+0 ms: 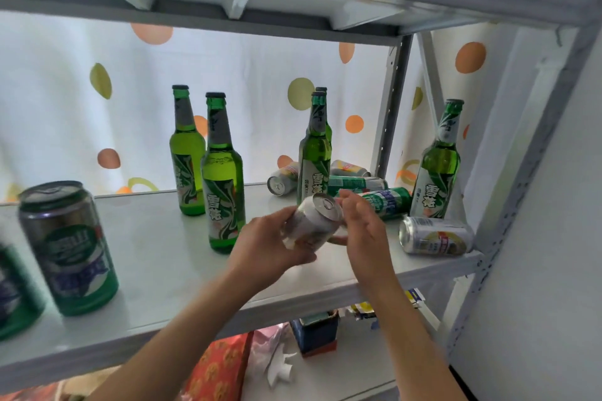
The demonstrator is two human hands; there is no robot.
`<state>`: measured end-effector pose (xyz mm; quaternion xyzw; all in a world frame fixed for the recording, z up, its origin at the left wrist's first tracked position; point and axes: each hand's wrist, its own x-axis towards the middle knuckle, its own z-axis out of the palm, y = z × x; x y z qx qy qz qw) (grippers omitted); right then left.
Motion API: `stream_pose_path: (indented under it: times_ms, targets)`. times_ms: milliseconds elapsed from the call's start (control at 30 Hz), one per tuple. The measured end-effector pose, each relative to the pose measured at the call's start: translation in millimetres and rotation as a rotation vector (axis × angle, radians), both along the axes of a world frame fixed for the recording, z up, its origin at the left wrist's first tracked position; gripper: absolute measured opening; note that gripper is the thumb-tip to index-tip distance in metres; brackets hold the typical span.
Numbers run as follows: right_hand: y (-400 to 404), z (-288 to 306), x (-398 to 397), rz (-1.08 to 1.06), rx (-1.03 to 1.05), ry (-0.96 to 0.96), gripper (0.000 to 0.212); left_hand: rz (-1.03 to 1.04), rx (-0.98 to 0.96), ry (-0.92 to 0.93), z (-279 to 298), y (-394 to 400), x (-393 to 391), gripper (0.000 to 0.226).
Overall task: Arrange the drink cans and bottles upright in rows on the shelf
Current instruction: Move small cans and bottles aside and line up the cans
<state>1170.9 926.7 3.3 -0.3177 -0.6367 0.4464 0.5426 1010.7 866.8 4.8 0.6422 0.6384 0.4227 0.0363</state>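
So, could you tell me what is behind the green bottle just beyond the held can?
Behind that green bottle stands another bottle, only its neck and cap showing; lying cans flank it. Anything directly behind is covered.

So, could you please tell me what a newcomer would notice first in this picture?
The left hand grips a silver can mid-shelf, with the right hand open beside it. Green bottles stand upright behind, and several cans lie toppled at the right end of the shelf.

You've got five green bottles upright, two green cans standing at left, five cans lying down, one silver can in hand.
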Motion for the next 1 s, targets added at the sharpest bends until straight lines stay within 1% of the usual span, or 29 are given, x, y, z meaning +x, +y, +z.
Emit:
stream_pose_path:
  times_ms: [67,133,200,300,467,567,667,800,933,1000]
  targets:
    - [-9,14,-7,0.096,0.005,0.007,0.044,0.007,-0.018,-0.246,0,-15,-3,0.068]
    - [-19,29,-14,0.186,0.044,0.003,0.038,-0.015,-0.038,-0.419,3,-29,-9,0.068]
    - [-30,41,-24,0.253,0.08,-0.014,0.034,-0.015,-0.051,-0.522,10,-45,-17,0.067]
    - [-43,50,-41,0.337,0.074,-0.034,0.031,-0.006,-0.036,-0.575,20,-70,-32,0.062]
    - [-63,53,-72,0.459,0.107,-0.082,0.037,0.047,-0.039,-0.573,20,-112,-60,0.058]
    - [-76,51,-92,0.487,0.149,-0.085,0.031,0.076,-0.037,-0.564,17,-130,-79,0.055]
    - [-88,47,-110,0.479,0.173,-0.043,0.03,0.099,0.022,-0.562,15,-145,-89,0.055]
    - [-96,40,-130,0.469,0.187,-0.003,0.03,0.137,0.081,-0.429,14,-159,-91,0.057]
    - [-100,32,-144,0.43,0.195,-0.023,0.028,0.315,0.116,-0.214,8,-171,-96,0.06]
    - [-99,26,-149,0.394,0.22,-0.064,0.029,0.378,0.1,-0.166,6,-178,-97,0.062]
